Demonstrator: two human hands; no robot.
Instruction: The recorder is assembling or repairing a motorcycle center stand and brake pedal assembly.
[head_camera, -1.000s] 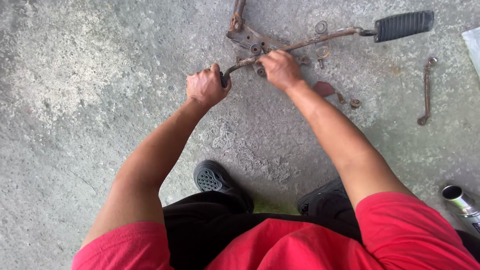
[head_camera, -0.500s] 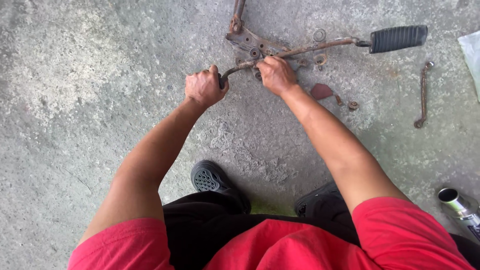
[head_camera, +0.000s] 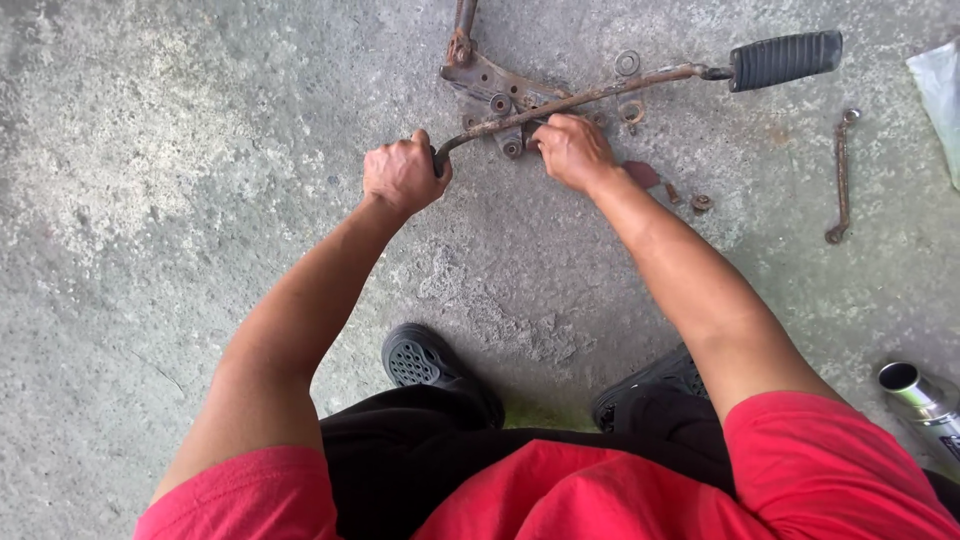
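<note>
Fingers of the left hand clench the rusty footrest bar; the right hand grips the bracket beneath it. Loose washers beside the bar suggest disassembly is partly done; bar and bracket appear not yet separated.

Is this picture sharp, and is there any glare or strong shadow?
Head view: sharp overall, soft even daylight, only faint shadows under the left hand and right hand on the rusty rod; a small glint on the shiny metal tube at the right edge.

Red short-sleeved shirt, black trousers, black shoes — perforated toe, bare forearms
</note>
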